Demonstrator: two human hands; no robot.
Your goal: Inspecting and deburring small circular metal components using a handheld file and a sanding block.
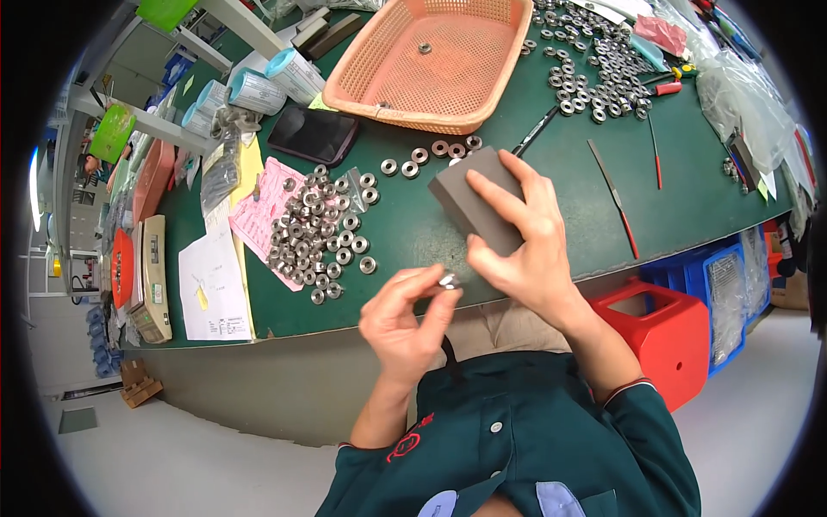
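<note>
Between the thumb and fingertips of my left hand [403, 323] is a small shiny metal ring [448, 281], held just over the table's front edge. My right hand [534, 228] grips a grey-brown rectangular block [472, 200], fingers laid along its top and thumb on its near side. The block is tilted over the green table; I cannot tell whether it touches the surface. To the left lies a pile of metal rings [310, 224], partly on a pink sheet [263, 211]. A short row of similar rings [419, 155] sits beyond the block.
An orange plastic basket [379, 65] stands at the back, with many more rings [594, 73] to its right. A black phone [313, 136], a pen [536, 131], a thin file [613, 198] and a red-handled tool [656, 155] lie on the table. A red stool [663, 336] stands at right.
</note>
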